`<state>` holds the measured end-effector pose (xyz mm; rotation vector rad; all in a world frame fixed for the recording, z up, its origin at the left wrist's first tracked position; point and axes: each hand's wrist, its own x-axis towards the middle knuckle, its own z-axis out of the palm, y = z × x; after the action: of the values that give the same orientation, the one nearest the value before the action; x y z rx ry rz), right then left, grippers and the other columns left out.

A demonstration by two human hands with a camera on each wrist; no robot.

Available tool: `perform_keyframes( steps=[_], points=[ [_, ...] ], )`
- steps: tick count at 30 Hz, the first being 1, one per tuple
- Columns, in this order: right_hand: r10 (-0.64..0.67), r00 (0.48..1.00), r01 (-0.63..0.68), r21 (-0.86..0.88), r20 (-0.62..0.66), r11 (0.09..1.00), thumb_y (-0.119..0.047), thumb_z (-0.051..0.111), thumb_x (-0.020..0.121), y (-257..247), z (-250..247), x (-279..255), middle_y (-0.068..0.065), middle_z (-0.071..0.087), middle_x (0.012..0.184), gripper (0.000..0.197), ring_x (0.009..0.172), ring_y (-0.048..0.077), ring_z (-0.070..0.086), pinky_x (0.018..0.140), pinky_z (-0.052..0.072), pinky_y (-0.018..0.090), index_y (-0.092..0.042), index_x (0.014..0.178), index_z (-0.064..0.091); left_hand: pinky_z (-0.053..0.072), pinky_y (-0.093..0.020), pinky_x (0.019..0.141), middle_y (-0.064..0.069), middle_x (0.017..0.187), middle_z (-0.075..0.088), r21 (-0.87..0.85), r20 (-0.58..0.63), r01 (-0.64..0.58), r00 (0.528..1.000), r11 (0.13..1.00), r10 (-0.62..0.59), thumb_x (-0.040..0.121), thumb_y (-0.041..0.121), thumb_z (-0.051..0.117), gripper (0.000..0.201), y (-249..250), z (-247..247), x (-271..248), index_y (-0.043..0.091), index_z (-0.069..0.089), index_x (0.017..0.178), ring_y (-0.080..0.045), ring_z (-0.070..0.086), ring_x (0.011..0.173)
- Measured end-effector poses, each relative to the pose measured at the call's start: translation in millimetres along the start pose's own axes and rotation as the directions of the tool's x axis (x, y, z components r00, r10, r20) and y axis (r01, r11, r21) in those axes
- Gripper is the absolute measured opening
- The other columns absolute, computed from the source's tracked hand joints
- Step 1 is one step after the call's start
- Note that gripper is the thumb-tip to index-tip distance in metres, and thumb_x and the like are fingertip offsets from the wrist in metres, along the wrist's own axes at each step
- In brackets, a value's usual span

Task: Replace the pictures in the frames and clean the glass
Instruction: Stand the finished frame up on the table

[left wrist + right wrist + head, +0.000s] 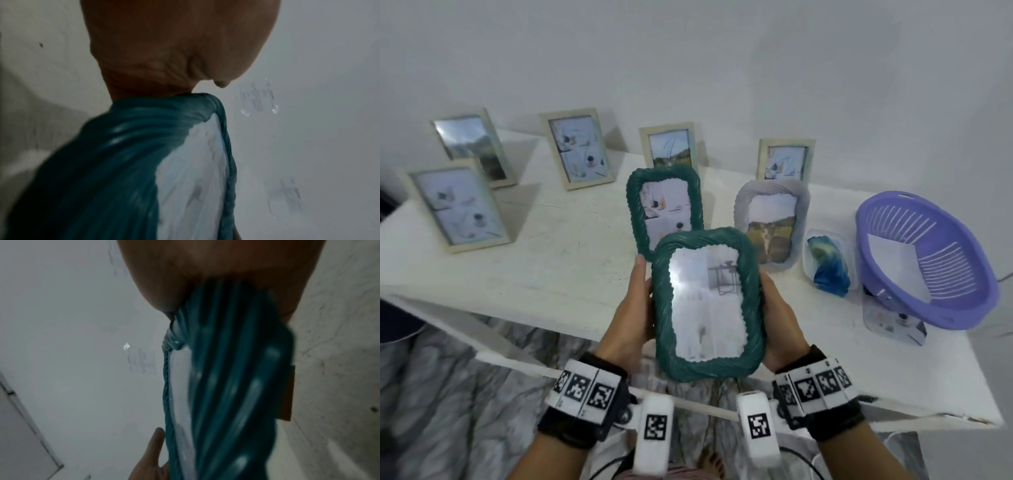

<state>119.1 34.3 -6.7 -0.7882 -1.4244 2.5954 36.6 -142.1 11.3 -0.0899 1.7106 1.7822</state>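
Note:
I hold a green rope-edged picture frame (708,305) upright above the table's front edge, glass toward me. My left hand (631,308) grips its left side, thumb lying along the rim. My right hand (779,318) grips the right side. Both wrist views show the same green frame (115,162) (230,386) close up under the palms. A second green frame (664,205) stands right behind it. A pale grey frame (772,222) stands to its right. A blue-green cloth (828,267) lies in a clear tub.
Several pale wooden frames stand along the back of the white table (534,274), among them one at the front left (458,205). A purple basket (928,260) with paper in it sits at the right over loose photos (893,322). A wall rises behind.

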Motion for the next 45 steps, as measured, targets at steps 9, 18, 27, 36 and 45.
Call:
perform_keyframes(
  steps=[9,18,27,36,45],
  points=[
    [-0.256,0.962,0.271,-0.437,0.094,0.858,-0.033,0.037,0.101,19,115,61,0.02,0.052,0.083,0.042,0.075,0.02,0.049,0.073,0.041,0.037,0.004,0.088,0.051,0.05,-0.038,0.094,0.008,0.115,0.069,0.035,-0.204,-0.07,0.976,0.997,0.076,0.075,0.083,0.032,0.059,30,-107,18,0.044,0.067,0.101,-0.012,0.064,0.105],
    [-0.409,0.867,0.469,-0.745,0.285,0.474,-0.013,0.037,0.101,22,221,139,0.001,0.063,0.088,0.026,0.077,0.015,0.056,0.071,0.044,0.026,-0.014,0.119,0.056,0.044,-0.045,0.104,0.021,0.104,0.07,-0.053,-0.253,-0.193,0.952,0.98,0.174,0.092,0.074,0.03,0.05,78,-199,94,0.044,0.066,0.107,-0.005,0.06,0.108],
    [-0.302,0.923,0.355,-0.826,0.237,0.437,-0.01,0.038,0.096,24,247,189,0.011,0.066,0.1,0.042,0.083,0.028,0.062,0.076,0.052,0.039,-0.022,0.136,0.04,0.038,-0.046,0.113,0.003,0.126,0.068,-0.095,-0.16,-0.231,0.964,0.968,0.215,0.084,0.08,0.038,0.067,83,-228,171,0.033,0.067,0.123,-0.017,0.061,0.12],
    [-0.323,0.903,0.406,-0.806,0.282,0.43,-0.005,0.038,0.094,35,242,199,0.019,0.065,0.1,0.051,0.072,0.03,0.06,0.064,0.051,0.038,-0.029,0.139,0.033,0.04,-0.043,0.111,0.002,0.128,0.066,-0.186,-0.129,-0.22,0.972,0.958,0.198,0.091,0.074,0.035,0.065,71,-231,185,0.03,0.063,0.13,-0.016,0.06,0.122],
    [-0.528,0.765,0.508,-0.85,0.37,0.139,-0.017,0.049,0.093,27,265,182,0.012,0.022,0.155,0.068,0.144,0.027,0.014,0.119,0.018,0.04,-0.012,0.152,0.015,0.05,-0.032,0.086,0.006,0.112,0.068,0.126,-0.271,-0.247,0.923,0.961,0.273,0.104,0.048,0.032,0.039,48,-245,144,0.025,0.061,0.116,-0.011,0.063,0.106]
  ],
)
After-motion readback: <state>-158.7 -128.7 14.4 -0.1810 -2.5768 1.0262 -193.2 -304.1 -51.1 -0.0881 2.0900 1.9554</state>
